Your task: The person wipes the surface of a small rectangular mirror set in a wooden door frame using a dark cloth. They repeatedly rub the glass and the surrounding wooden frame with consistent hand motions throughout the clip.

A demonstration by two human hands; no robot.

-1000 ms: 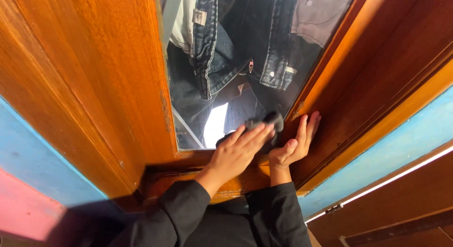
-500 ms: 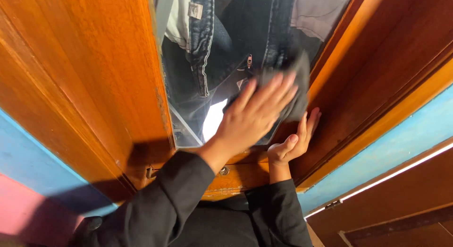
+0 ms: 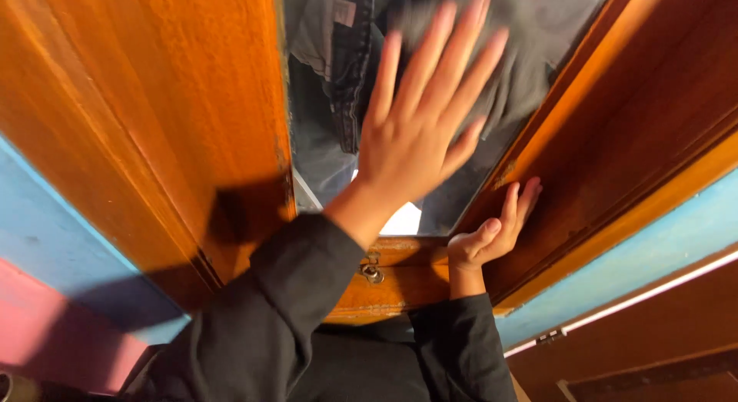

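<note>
A tall mirror (image 3: 323, 102) sits in an orange-brown wooden frame (image 3: 154, 102) and reflects denim and grey clothing. My left hand (image 3: 419, 110) lies flat on the glass with fingers spread, pressing a dark grey cloth (image 3: 492, 94) that shows only as a blur around the fingers. My right hand (image 3: 496, 233) rests on its edge against the frame's inner right side near the mirror's lower corner, fingers loosely apart and holding nothing. Both arms wear black sleeves.
A small metal latch (image 3: 371, 271) sits on the wooden panel below the mirror, between my wrists. A blue wall (image 3: 46, 240) with a pink band (image 3: 38, 333) borders the frame on the left. A blue strip (image 3: 615, 271) runs along the right.
My left hand has swept the cloth up the glass from the lower right corner to the upper part of the mirror. My right hand has stayed on the frame.
</note>
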